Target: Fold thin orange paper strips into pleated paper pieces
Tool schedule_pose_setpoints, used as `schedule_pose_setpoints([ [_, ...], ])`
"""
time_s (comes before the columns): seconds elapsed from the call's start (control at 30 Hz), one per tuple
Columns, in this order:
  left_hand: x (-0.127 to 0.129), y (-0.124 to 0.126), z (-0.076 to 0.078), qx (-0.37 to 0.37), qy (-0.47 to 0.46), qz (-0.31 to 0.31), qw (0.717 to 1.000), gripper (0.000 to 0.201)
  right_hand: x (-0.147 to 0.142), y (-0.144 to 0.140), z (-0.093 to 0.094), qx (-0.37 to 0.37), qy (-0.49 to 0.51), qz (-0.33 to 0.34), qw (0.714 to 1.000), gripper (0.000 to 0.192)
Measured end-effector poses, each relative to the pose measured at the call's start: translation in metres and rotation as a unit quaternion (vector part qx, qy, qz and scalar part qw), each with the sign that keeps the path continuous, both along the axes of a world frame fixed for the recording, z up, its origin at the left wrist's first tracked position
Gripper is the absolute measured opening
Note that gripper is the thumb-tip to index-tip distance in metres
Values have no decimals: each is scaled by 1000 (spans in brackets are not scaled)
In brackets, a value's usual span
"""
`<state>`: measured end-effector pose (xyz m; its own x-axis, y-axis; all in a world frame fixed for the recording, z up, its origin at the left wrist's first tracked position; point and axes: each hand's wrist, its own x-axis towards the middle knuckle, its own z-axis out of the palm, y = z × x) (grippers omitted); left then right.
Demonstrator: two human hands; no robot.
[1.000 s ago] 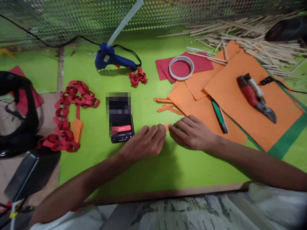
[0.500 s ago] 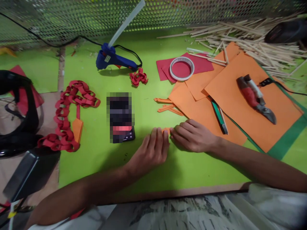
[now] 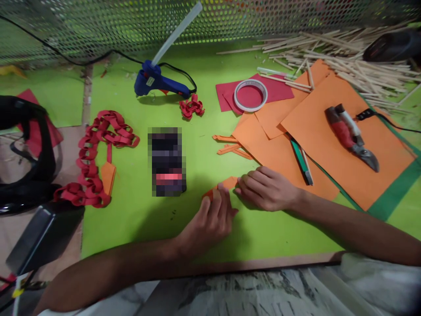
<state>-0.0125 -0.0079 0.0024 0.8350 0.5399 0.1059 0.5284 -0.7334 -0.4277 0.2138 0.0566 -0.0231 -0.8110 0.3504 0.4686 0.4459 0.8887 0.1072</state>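
Your left hand (image 3: 213, 217) covers most of the orange paper strip (image 3: 226, 183), so you can't see how far it runs beneath your fingers. The phone (image 3: 167, 161) is pixelated, its screen unreadable. The black strap (image 3: 29, 149) and the wooden sticks (image 3: 355, 57) are cut off by the picture's edges.

A lime-green work surface (image 3: 197, 237) with a bare wooden front edge, under a perforated metal mesh screen (image 3: 98, 26) behind.
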Motion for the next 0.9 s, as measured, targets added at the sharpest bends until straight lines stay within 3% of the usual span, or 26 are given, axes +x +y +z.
schedule_pose_setpoints([
  [0.1,0,3,0,-25,-28,11,999,49,0,0,0,-1,2,4,1000,20],
  [0.37,0,-1,-3,-8,-26,29,999,53,2,-1,0,-6,32,42,999,19],
  [0.6,-3,23,-15,-115,-122,-9,986,55,10,-1,-8,-66,90,97,989,25],
  [0.7,-7,40,-19,-144,-154,-46,977,51,10,2,-7,-89,152,37,984,19],
  [0.8,-10,51,-21,-166,-149,-97,970,45,6,5,-5,-122,152,-55,979,5],
  [0.9,-12,55,-23,-191,-136,-147,961,42,3,8,-5,-141,127,-127,974,17],
])
